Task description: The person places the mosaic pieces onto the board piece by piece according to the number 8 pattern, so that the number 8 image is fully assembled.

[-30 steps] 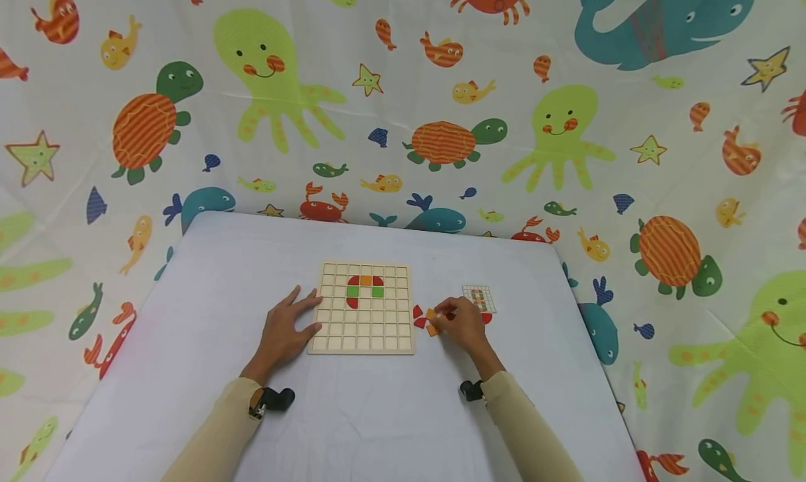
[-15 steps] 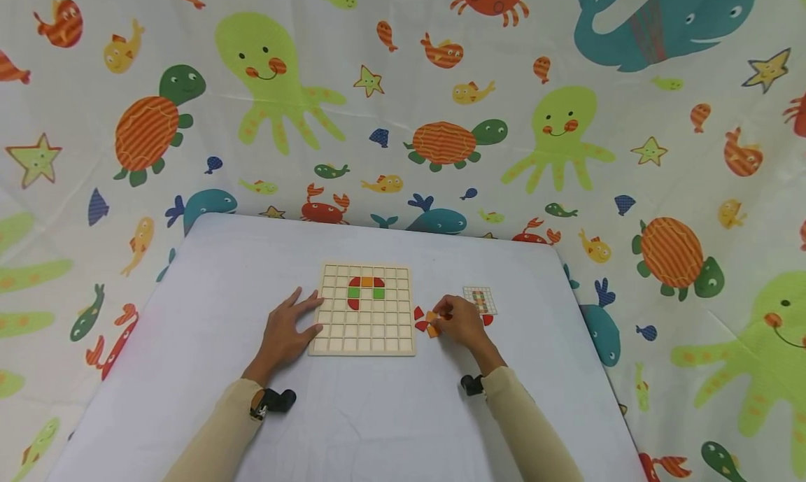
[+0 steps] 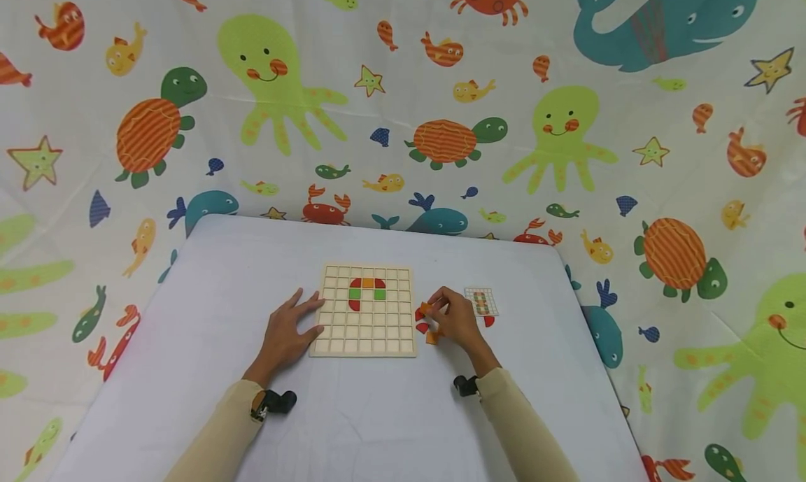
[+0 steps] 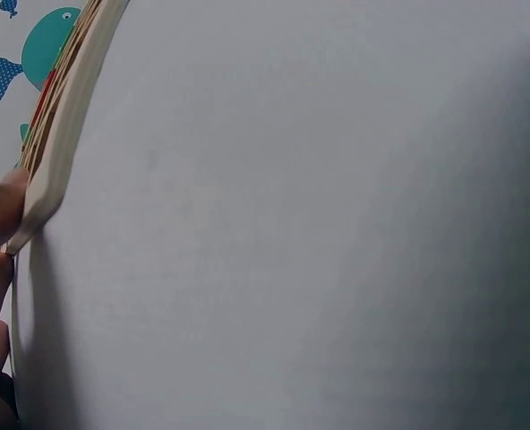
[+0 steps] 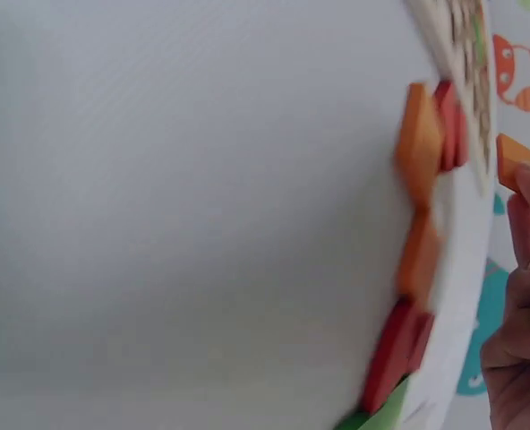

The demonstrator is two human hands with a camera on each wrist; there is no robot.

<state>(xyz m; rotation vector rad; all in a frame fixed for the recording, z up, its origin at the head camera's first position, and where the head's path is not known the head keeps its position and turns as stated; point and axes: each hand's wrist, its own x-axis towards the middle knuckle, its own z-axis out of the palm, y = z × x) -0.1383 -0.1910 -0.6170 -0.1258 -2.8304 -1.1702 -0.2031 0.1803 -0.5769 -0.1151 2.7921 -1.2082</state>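
Observation:
A pale wooden grid board lies on the white table. Red, green and orange tiles fill some of its upper cells, among them an orange square. My left hand rests against the board's left edge, fingers spread and fairly straight. In the left wrist view, its fingertips touch the board's side. Just right of the board, my right hand pinches an orange square tile between thumb and finger, raised above the table. Beneath it lie loose red tiles and orange tiles, partly hidden by the hand.
A small printed grid card lies beyond the right hand, a red tile at its lower edge. More loose tiles, including a green one, show in the right wrist view. A sea-animal cloth hangs behind the table.
My right hand has lifted an orange square tile from the loose pile and shifted it slightly left and up, toward the board. The left hand stays at the board's edge.

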